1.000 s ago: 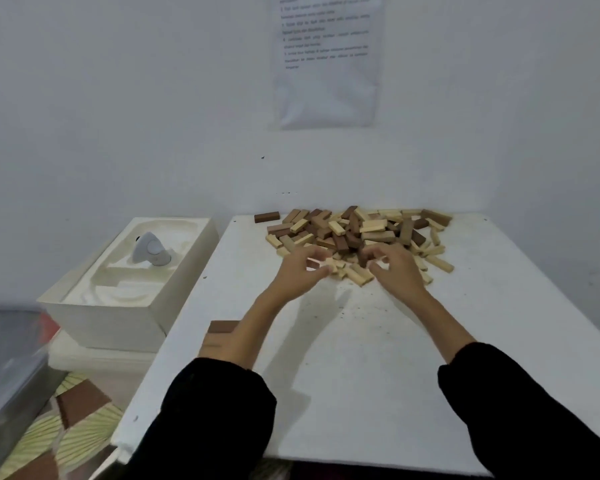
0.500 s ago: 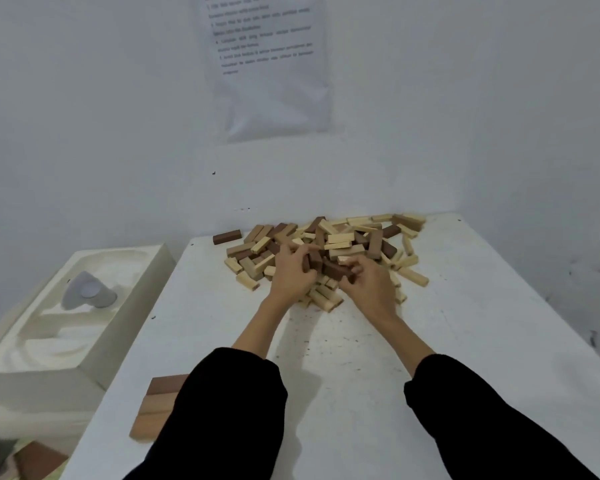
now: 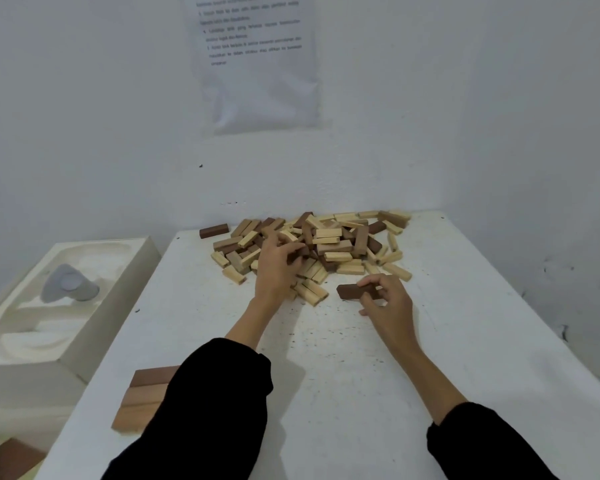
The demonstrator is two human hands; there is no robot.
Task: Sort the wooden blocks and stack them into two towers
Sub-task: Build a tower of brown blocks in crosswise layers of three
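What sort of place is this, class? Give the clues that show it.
Probably a plain workroom set up for a set task, not a home: a bare white wall, a printed sheet on it, and a white table with a heap of blocks.

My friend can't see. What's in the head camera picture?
A person's right hand pinches a dark brown block beside a pile of wooden blocks, light and dark, on a white table. The left hand grips a second dark block in the pile.
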